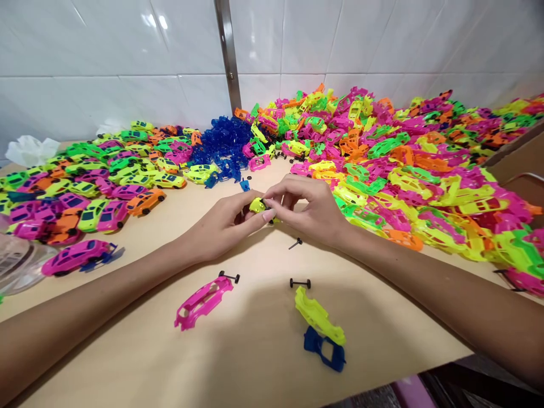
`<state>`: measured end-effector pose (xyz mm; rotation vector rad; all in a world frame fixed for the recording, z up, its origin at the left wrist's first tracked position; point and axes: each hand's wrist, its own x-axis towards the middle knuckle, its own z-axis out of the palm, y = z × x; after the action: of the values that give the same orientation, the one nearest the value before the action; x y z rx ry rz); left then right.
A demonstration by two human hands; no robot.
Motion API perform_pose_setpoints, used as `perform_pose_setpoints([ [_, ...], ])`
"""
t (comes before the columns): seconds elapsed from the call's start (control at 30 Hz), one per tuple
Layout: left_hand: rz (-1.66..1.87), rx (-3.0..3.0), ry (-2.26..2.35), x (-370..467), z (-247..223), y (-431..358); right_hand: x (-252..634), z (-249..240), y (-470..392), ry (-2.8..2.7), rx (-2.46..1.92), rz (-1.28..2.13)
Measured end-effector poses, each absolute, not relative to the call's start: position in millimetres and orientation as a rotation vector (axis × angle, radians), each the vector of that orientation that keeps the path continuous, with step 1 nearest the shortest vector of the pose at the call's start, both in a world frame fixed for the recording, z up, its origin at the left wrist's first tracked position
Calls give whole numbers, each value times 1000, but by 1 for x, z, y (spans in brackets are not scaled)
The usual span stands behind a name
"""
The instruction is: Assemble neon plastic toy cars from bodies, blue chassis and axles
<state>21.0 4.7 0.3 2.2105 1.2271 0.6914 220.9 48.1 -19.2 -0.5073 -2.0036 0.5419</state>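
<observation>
- Yellow toy car [256, 205] is pinched in the closed fingertips of left hand [223, 224] and right hand [312, 209]; partly hidden there.
- Judged light, thin-walled, fairly stiff, slightly slippery plastic; best held by the long sides, thin edges spared hard squeezing.
- Far left of grip: clear plastic container [17, 263], cut off by frame; contents cannot be told.
- Far right of grip: cardboard box [516, 148]; contents not shown.

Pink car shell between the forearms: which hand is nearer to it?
Left. The left hand is beyond the pink shell; the right hand is farther, beyond and to its right.
</observation>
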Motion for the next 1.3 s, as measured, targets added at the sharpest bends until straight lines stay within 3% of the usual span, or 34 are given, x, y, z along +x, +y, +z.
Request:
perform_pose_setpoints([
  [1.3,768,2268,1219,18,-8,6,225,-19,41,-2170,-614,320],
])
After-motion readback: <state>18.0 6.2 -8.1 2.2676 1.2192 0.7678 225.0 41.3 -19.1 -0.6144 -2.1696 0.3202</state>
